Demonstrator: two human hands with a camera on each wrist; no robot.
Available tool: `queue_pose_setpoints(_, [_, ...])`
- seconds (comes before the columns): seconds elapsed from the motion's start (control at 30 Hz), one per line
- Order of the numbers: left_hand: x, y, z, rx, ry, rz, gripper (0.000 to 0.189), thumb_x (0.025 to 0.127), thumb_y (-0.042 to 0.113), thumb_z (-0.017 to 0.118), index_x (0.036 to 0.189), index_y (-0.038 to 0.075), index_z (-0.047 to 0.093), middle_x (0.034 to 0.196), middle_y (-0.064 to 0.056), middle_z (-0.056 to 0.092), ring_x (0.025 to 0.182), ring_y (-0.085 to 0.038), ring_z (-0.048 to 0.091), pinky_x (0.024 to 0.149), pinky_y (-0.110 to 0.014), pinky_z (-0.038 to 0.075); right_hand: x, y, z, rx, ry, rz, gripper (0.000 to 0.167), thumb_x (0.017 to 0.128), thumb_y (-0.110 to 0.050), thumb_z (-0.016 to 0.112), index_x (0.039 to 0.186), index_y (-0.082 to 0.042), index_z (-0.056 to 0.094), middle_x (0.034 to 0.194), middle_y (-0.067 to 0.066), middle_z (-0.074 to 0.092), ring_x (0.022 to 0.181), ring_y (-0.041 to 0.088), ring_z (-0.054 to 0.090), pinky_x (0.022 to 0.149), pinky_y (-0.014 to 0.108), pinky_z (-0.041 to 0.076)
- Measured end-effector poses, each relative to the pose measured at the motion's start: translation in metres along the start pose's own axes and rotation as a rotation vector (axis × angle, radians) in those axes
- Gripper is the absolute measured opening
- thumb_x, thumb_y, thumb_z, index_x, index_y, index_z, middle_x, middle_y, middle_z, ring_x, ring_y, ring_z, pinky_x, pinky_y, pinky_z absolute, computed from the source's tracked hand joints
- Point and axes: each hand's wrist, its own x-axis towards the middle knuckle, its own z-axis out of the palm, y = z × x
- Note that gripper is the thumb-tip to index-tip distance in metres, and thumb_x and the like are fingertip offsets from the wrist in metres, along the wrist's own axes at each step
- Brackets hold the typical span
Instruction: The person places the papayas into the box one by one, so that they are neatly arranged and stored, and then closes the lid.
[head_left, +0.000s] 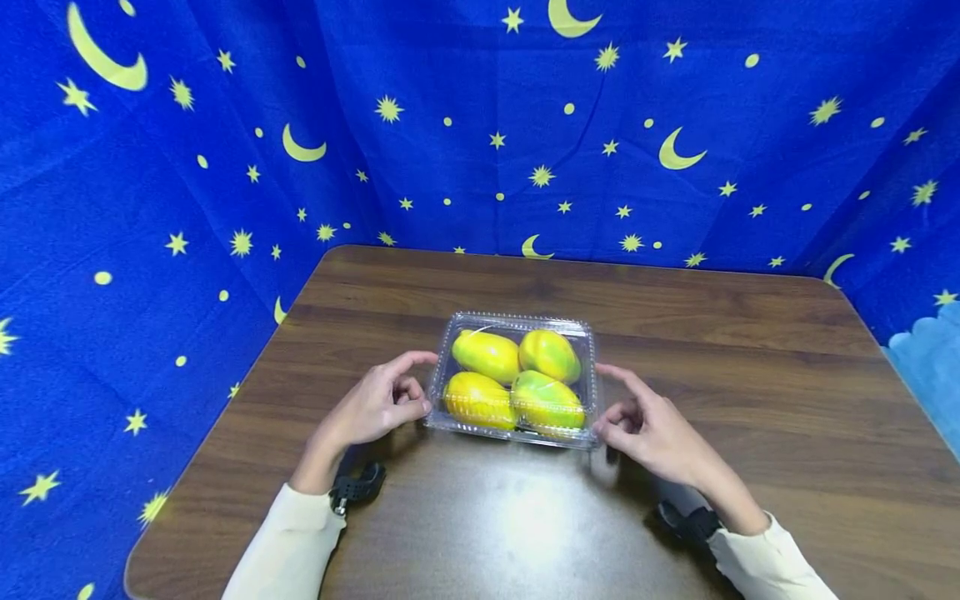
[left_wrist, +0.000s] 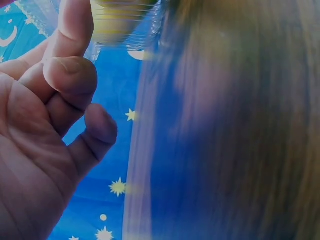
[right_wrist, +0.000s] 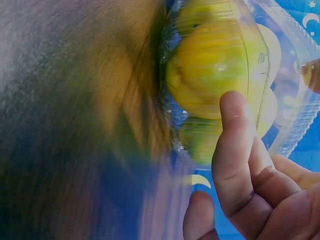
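Observation:
A clear plastic clamshell container [head_left: 510, 435] stands on the wooden table with its lid down. Inside it lie several yellow-green mangoes [head_left: 480, 400], also seen through the ribbed wall in the right wrist view. My left hand [head_left: 378, 404] holds the container's left side, index finger toward the back and thumb at the near corner. On the right side, my right hand [head_left: 652, 429] grips in the same way. Other fingers of both hands are bent inward below the rim. The left wrist view catches the left palm [left_wrist: 30, 145] and only a corner of the container.
The brown wooden table [head_left: 750, 358] has rounded corners and a bright glare near its front. Behind and left of it hangs a blue curtain [head_left: 450, 150] with yellow moons and stars. Pale blue cloth [head_left: 926, 358] shows at the right edge.

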Motion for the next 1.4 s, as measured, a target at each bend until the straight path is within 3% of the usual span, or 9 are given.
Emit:
queue_pose_setpoints(0.2, [0.001,0.002,0.001,-0.038,-0.021,-0.055,0.06,0.088,0.009,0.071,0.142,0.018,0.047,0.072,-0.002,0.069,0.059,-0.011,0.058,0.056,-0.025,0.044,-0.001,0.0,0.003,0.039,0.005,0.018,0.077,0.088,-0.008,0.073,0.152,-0.02,0.033,0.081,-0.001,0.072,0.072,0.012,0.067,0.066,0.025,0.052])
queue_pose_setpoints(0.37, [0.002,0.002,0.002,-0.061,-0.026,-0.077,0.06,0.089,0.006,0.068,0.143,0.018,0.045,0.071,-0.009,0.068,0.057,-0.012,0.056,0.054,-0.025,0.042,-0.001,0.0,0.004,0.095,0.008,0.033,0.073,0.087,-0.004,0.072,0.148,-0.017,0.033,0.079,0.004,0.069,0.067,0.008,0.063,0.061,0.025,0.051])
queue_pose_setpoints(0.6, [0.004,0.001,0.004,-0.13,-0.036,-0.108,0.062,0.088,0.003,0.065,0.143,0.017,0.041,0.068,-0.016,0.068,0.053,-0.033,0.057,0.05,-0.025,0.042,0.001,0.001,0.005,0.127,0.02,0.029,0.069,0.085,0.002,0.071,0.142,-0.011,0.035,0.079,0.006,0.066,0.067,0.007,0.061,0.06,0.025,0.051])
queue_pose_setpoints(1.07, [0.004,0.0,0.008,-0.225,-0.056,-0.127,0.063,0.088,-0.001,0.061,0.144,0.015,0.039,0.066,-0.023,0.063,0.051,-0.043,0.051,0.046,-0.025,0.041,-0.001,0.008,0.011,0.162,0.019,0.036,0.061,0.084,0.003,0.072,0.135,-0.005,0.037,0.081,0.008,0.067,0.068,0.008,0.064,0.063,0.026,0.054])
queue_pose_setpoints(1.17, [0.004,0.0,0.008,-0.253,-0.063,-0.124,0.064,0.087,-0.002,0.06,0.145,0.014,0.038,0.064,-0.025,0.061,0.049,-0.038,0.051,0.046,-0.026,0.042,0.0,0.008,0.011,0.173,0.015,0.056,0.063,0.084,0.003,0.072,0.136,-0.005,0.037,0.081,0.008,0.066,0.068,0.008,0.064,0.062,0.026,0.054])
queue_pose_setpoints(1.3, [0.004,0.0,0.006,-0.282,-0.081,-0.114,0.066,0.086,-0.005,0.06,0.145,0.014,0.037,0.062,-0.029,0.054,0.046,-0.022,0.048,0.047,-0.025,0.042,0.0,0.007,0.011,0.211,-0.002,0.106,0.066,0.084,0.002,0.073,0.137,-0.005,0.035,0.078,0.007,0.065,0.064,0.012,0.063,0.057,0.029,0.054])
queue_pose_setpoints(1.4, [0.003,-0.001,0.006,-0.289,-0.094,-0.116,0.066,0.087,-0.006,0.06,0.146,0.014,0.036,0.063,-0.03,0.053,0.046,-0.019,0.047,0.047,-0.026,0.042,0.001,0.006,0.011,0.239,-0.015,0.131,0.067,0.083,0.002,0.073,0.138,-0.005,0.035,0.076,0.008,0.065,0.06,0.016,0.063,0.053,0.034,0.054])
